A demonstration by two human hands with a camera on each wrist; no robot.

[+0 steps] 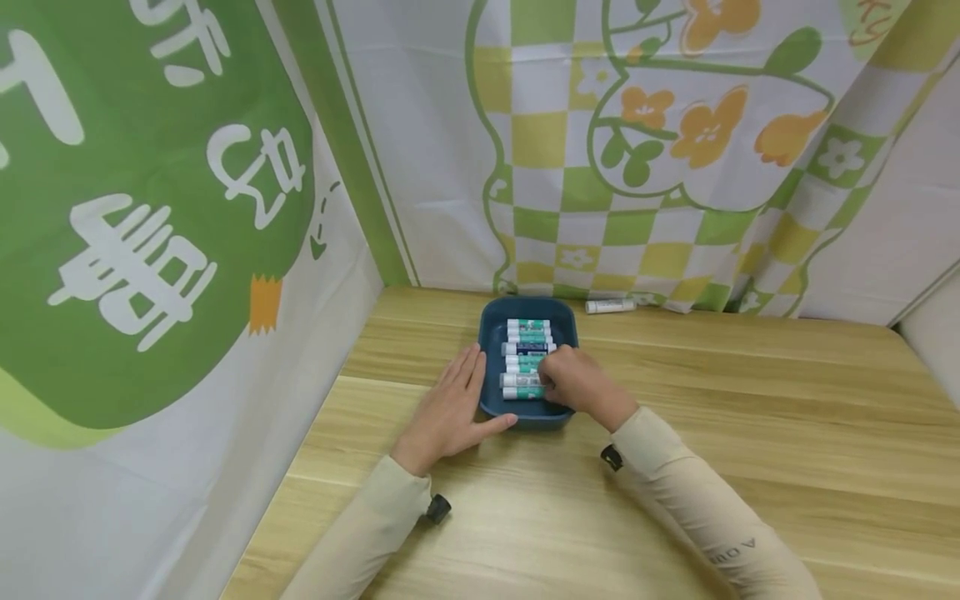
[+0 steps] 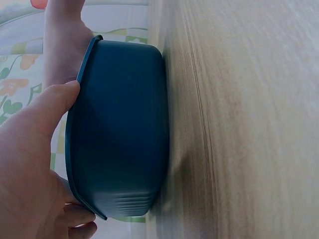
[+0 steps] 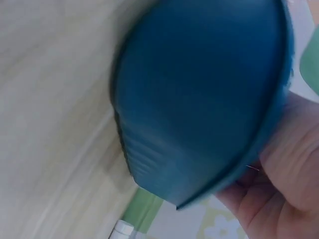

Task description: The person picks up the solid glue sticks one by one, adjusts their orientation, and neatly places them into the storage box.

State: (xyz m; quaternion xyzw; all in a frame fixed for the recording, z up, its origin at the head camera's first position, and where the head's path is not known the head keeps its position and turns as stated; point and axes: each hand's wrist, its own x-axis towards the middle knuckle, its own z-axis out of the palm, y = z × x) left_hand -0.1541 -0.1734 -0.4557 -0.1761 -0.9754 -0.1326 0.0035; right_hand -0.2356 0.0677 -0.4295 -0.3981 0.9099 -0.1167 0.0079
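Observation:
A dark blue plastic bin (image 1: 491,321) stands on the wooden table. Inside it, several small tubes like lip balm sticks (image 1: 528,325) lie in a column, mostly white with teal labels, one with a navy label (image 1: 531,349). My left hand (image 1: 450,410) rests against the bin's left side with fingers extended, its thumb on the near rim. Reaching in from the right, my right hand (image 1: 581,385) has bent fingers and pinches the right end of a white tube (image 1: 517,380) near the front. In the right wrist view, the bin wall (image 3: 199,89) hides the fingertips.
Another white tube (image 1: 610,306) lies outside the bin at the table's back edge. A patterned cloth (image 1: 600,183) hangs behind the table (image 1: 735,400), and a green and white cloth (image 1: 150,208) hangs at the left.

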